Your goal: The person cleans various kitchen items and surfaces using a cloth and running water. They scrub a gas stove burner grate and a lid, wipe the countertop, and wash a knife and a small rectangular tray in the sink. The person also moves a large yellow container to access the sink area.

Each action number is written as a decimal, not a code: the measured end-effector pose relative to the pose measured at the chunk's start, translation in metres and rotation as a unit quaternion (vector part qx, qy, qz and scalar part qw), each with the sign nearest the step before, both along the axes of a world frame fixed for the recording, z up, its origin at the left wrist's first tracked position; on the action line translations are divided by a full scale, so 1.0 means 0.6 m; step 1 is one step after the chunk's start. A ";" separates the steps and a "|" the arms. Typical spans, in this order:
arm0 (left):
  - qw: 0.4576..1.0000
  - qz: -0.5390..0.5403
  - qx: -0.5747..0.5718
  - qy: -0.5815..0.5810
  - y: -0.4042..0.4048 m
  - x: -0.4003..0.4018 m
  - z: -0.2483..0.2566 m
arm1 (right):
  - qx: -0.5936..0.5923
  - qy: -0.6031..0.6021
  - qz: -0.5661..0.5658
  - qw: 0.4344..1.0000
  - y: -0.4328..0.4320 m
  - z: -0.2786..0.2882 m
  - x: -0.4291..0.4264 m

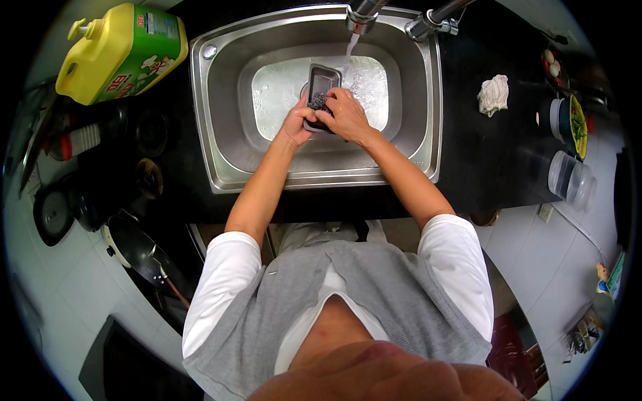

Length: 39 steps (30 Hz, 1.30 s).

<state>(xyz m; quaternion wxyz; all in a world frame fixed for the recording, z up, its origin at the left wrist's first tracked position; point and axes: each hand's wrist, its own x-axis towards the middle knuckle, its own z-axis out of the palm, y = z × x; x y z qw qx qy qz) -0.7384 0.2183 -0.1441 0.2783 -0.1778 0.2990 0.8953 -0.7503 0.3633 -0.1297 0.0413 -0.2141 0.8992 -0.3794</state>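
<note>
Over the stainless steel sink (233,100) I hold a small dark rectangular pan (323,77), tilted with its inside facing me. My left hand (297,123) grips the pan by its left side near the bottom corner. Pressed into the lower part of the pan is a dark grey mesh scouring pad (318,100), with the fingers of my right hand (348,114) bent around it. Water runs from the faucet (362,20) into the basin, just right of the pan's upper end. Part of the pan's lower right is hidden under my right hand.
A yellow pump jug (120,55) of dish soap stands left of the sink. Right of it lies a crumpled white cloth (493,95) on the black countertop (471,165). Farther right are a yellow basket (578,128) and clear plastic containers (569,178). A wok (145,245) sits at lower left.
</note>
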 end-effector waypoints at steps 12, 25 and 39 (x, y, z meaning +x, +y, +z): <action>0.973 -0.047 -0.210 0.076 0.042 0.024 0.079 | 0.104 0.031 -0.202 0.973 0.011 0.007 -0.087; 1.000 0.023 0.001 -0.010 0.025 0.041 0.097 | -0.050 0.178 -0.170 0.968 0.013 0.088 -0.049; 0.992 0.045 -0.087 0.080 0.050 0.048 0.127 | 0.072 0.165 -0.101 0.978 -0.011 0.110 -0.052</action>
